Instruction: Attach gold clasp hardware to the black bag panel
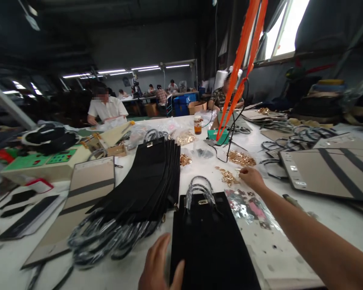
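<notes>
A black bag panel (211, 245) lies flat in front of me, with plastic-wrapped handles (200, 189) and a gold clasp (203, 201) at its far end. My left hand (160, 264) is at its left edge, thumb and fingers apart, gripping nothing. Farther off to the right, my right hand (251, 178) has its fingers pinched together beside a small pile of gold metal pieces (228, 176). Whatever sits between those fingertips is too small to name. Left of the panel, a fanned stack of similar black panels (145, 177) rests with wrapped handles (99, 241) toward me.
Stiff beige boards with dark straps lie at left (92, 176) and right (329, 169). Orange strands (237, 60) hang over a green box (218, 136). A larger gold heap (242, 158) and an amber jar (197, 125) stand beyond. Co-workers sit across the table.
</notes>
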### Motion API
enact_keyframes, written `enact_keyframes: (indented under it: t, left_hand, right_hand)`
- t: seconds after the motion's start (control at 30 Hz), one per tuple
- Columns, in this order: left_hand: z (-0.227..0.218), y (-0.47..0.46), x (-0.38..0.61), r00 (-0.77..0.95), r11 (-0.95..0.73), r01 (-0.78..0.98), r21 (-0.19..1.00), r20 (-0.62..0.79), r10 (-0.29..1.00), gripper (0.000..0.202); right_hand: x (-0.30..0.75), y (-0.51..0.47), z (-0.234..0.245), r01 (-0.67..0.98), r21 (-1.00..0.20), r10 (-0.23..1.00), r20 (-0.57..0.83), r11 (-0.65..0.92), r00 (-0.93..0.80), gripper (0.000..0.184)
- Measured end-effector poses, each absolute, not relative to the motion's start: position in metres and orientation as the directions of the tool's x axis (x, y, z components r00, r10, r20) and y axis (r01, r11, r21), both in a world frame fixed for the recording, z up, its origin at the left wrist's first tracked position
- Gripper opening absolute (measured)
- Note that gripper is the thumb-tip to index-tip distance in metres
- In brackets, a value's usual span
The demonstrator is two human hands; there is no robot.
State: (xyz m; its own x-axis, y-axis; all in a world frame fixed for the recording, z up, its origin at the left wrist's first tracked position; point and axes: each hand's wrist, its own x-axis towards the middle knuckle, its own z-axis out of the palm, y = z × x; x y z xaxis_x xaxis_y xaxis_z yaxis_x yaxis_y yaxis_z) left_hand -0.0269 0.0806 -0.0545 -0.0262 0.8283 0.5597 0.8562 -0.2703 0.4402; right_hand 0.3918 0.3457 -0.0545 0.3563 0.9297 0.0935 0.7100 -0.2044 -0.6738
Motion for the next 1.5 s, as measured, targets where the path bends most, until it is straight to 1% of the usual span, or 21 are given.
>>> enact_keyframes:
  t: [0.03, 0.07, 0.13, 0.2, 0.27, 0.33, 0.4, 0.5, 0.57, 0.73, 0.83, 0.87, 0.93, 1.0, 1.07, 1.13, 1.2, 1.27, 1.33, 1.4, 1.5]
  left_hand:
    - [-0.059, 0.09, -0.022, 0.01, -0.264, 0.888, 0.376, 0.559, 0.829, 0.058]
    - [-0.063, 0.102, -0.017, -0.004, -0.217, 0.912, 0.349, 0.535, 0.845, 0.059]
    - [-0.067, 0.128, -0.007, -0.01, -0.173, 0.924, 0.34, 0.475, 0.88, 0.059]
    - [-0.067, 0.146, 0.002, -0.037, -0.139, 0.914, 0.382, 0.42, 0.907, 0.051]
    - [-0.066, 0.153, 0.008, -0.049, -0.145, 0.888, 0.436, 0.403, 0.914, 0.04]
    - [-0.066, 0.152, 0.011, -0.061, -0.176, 0.846, 0.504, 0.419, 0.906, 0.031]
    - [-0.066, 0.15, 0.011, -0.097, -0.204, 0.784, 0.586, 0.441, 0.892, 0.025]
    - [-0.063, 0.146, 0.01, -0.153, -0.237, 0.687, 0.687, 0.455, 0.877, 0.023]
    - [-0.057, 0.144, 0.009, -0.19, -0.244, 0.634, 0.734, 0.454, 0.871, 0.022]
    - [-0.041, 0.135, 0.009, -0.298, -0.172, 0.49, 0.854, 0.35, 0.888, 0.029]
    - [-0.041, 0.133, 0.008, -0.362, -0.081, 0.406, 0.91, 0.242, 0.9, 0.033]
    - [-0.044, 0.134, 0.007, -0.392, -0.044, 0.363, 0.931, 0.195, 0.899, 0.032]
    - [-0.049, 0.136, 0.005, -0.454, 0.029, 0.263, 0.964, 0.097, 0.886, 0.032]
    - [-0.054, 0.137, 0.003, -0.49, 0.081, 0.157, 0.984, 0.006, 0.871, 0.037]
    - [-0.055, 0.136, 0.002, -0.471, 0.106, 0.06, 0.993, -0.065, 0.88, 0.041]
    - [-0.053, 0.133, 0.003, -0.417, 0.125, -0.022, 0.992, -0.122, 0.901, 0.04]
    - [-0.05, 0.13, 0.004, -0.376, 0.154, -0.082, 0.985, -0.174, 0.91, 0.043]
    - [-0.048, 0.127, 0.006, -0.364, 0.164, -0.109, 0.98, -0.193, 0.911, 0.046]
    - [-0.049, 0.126, 0.008, -0.368, 0.134, -0.112, 0.985, -0.166, 0.915, 0.044]
    - [-0.051, 0.125, 0.009, -0.378, 0.093, -0.111, 0.989, -0.128, 0.917, 0.041]
    - [-0.056, 0.124, 0.01, -0.392, 0.074, -0.111, 0.991, -0.112, 0.913, 0.038]
  right_hand:
    - [0.393, 0.337, -0.052, 0.688, -0.703, 0.924, 0.118, -0.181, 0.363, 0.032]
    - [0.394, 0.327, -0.05, 0.663, -0.733, 0.922, 0.135, -0.154, 0.363, 0.04]
    - [0.393, 0.303, -0.046, 0.618, -0.78, 0.927, 0.153, -0.099, 0.342, 0.052]
    - [0.385, 0.275, -0.04, 0.566, -0.823, 0.94, 0.149, -0.054, 0.306, 0.052]
    - [0.366, 0.243, -0.033, 0.47, -0.882, 0.954, 0.109, -0.038, 0.281, 0.046]
    - [0.336, 0.209, -0.027, 0.317, -0.948, 0.971, 0.037, -0.042, 0.238, 0.042]
    - [0.298, 0.178, -0.023, 0.13, -0.991, 0.993, 0.006, -0.01, 0.119, 0.042]
    - [0.246, 0.145, -0.025, -0.084, -0.995, 0.997, -0.04, -0.046, -0.07, 0.04]
    - [0.223, 0.135, -0.03, -0.137, -0.989, 0.989, -0.046, -0.065, -0.138, 0.037]
    - [0.2, 0.137, -0.045, -0.102, -0.995, 0.995, 0.003, -0.007, -0.098, 0.043]
    - [0.194, 0.138, -0.047, -0.078, -0.996, 0.997, 0.057, 0.053, -0.057, 0.054]
    - [0.193, 0.137, -0.046, -0.007, -0.996, 0.993, 0.093, 0.092, -0.068, 0.052]
    - [0.192, 0.135, -0.043, 0.211, -0.957, 0.976, 0.172, 0.198, -0.134, 0.034]
    - [0.195, 0.135, -0.038, 0.423, -0.853, 0.948, 0.229, 0.304, -0.22, 0.019]
    - [0.198, 0.135, -0.033, 0.555, -0.748, 0.93, 0.259, 0.363, -0.26, 0.014]
    - [0.2, 0.137, -0.026, 0.613, -0.707, 0.935, 0.249, 0.353, -0.251, 0.011]
    - [0.198, 0.138, -0.02, 0.579, -0.766, 0.958, 0.182, 0.279, -0.221, 0.016]
    - [0.191, 0.137, -0.017, 0.464, -0.87, 0.976, 0.078, 0.166, -0.203, 0.025]
    - [0.182, 0.136, -0.018, 0.32, -0.945, 0.98, 0.0, 0.065, -0.197, 0.032]
    - [0.174, 0.135, -0.023, 0.23, -0.973, 0.98, -0.035, 0.011, -0.195, 0.035]
    - [0.165, 0.134, -0.031, 0.231, -0.973, 0.983, -0.033, 0.01, -0.181, 0.035]
